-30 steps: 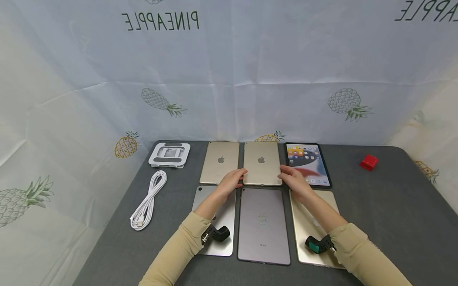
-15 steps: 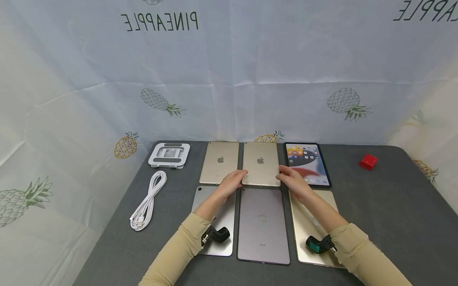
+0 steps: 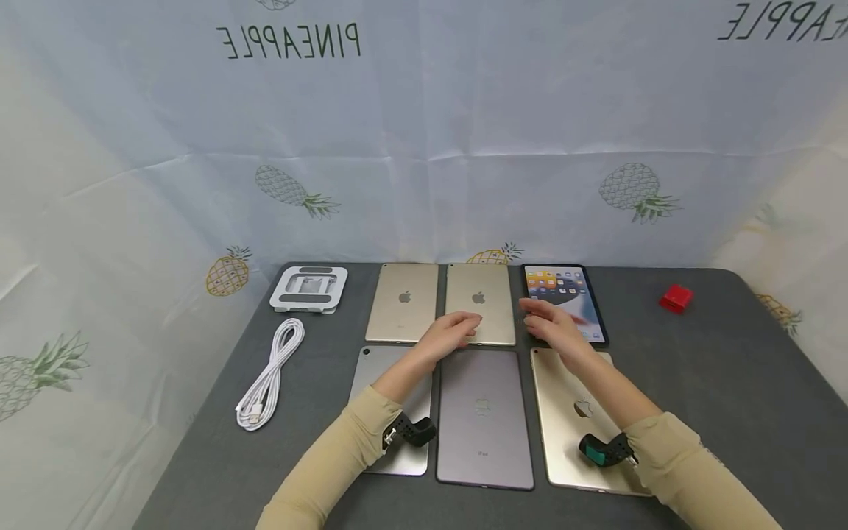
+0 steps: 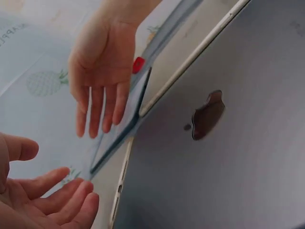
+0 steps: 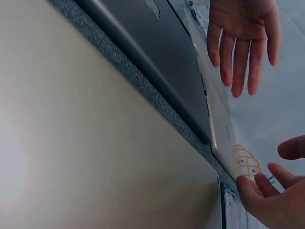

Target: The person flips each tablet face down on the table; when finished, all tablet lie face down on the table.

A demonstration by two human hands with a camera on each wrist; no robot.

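Observation:
My left hand (image 3: pixel 449 335) hovers over the lower part of the middle gold tablet (image 3: pixel 478 283), its fingers pointing right and holding nothing. My right hand (image 3: pixel 555 327) is raised over the lower left corner of the black-framed tablet (image 3: pixel 575 283), whose screen is lit. In the left wrist view both the left hand (image 4: pixel 47 202) and the right hand (image 4: pixel 105 76) have loose, spread fingers. A second gold tablet (image 3: pixel 401 298) lies at the back left. Below lie a silver tablet (image 3: pixel 419 401), partly hidden by the left arm, a grey iPad (image 3: pixel 485 434) and another gold tablet (image 3: pixel 559 427).
Left of the tablets lie a white folding stand (image 3: pixel 308 288) and a coiled white USB cable (image 3: pixel 268 379). A small red block (image 3: pixel 676 298) sits toward the right side of the dark table (image 3: pixel 715 397). Behind the table hangs a pineapple-print cloth (image 3: pixel 424 110).
Both hands have let go of the middle gold tablet's side edges. The left hand has moved right over that tablet, and the right hand has lifted away from it.

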